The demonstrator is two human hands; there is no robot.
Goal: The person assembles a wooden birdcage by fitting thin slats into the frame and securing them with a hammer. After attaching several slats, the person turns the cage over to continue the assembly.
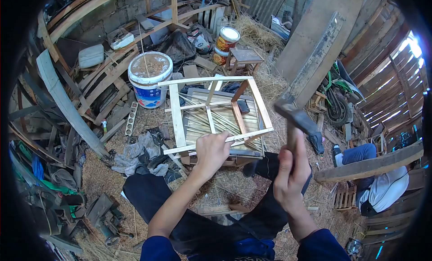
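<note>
My left hand [211,150] is closed around the near rail of a pale wooden frame [176,117], which has inner crossbars and some darker pieces. The frame rests tilted over a low slatted work surface [193,126] strewn with thin wooden sticks [220,122]. To the right, my right hand [291,177] grips a hammer [294,118] by its handle, raised with the dark metal head up and apart from the frame. A small black block [243,106] lies inside the frame's outline.
A white bucket [150,92] stands beyond the frame on the left, near stacked paint tins [225,42] and a small stool [245,56]. Rags [139,155] lie on the sawdust floor. A person [387,189] is at the right, behind a curved plank [369,164].
</note>
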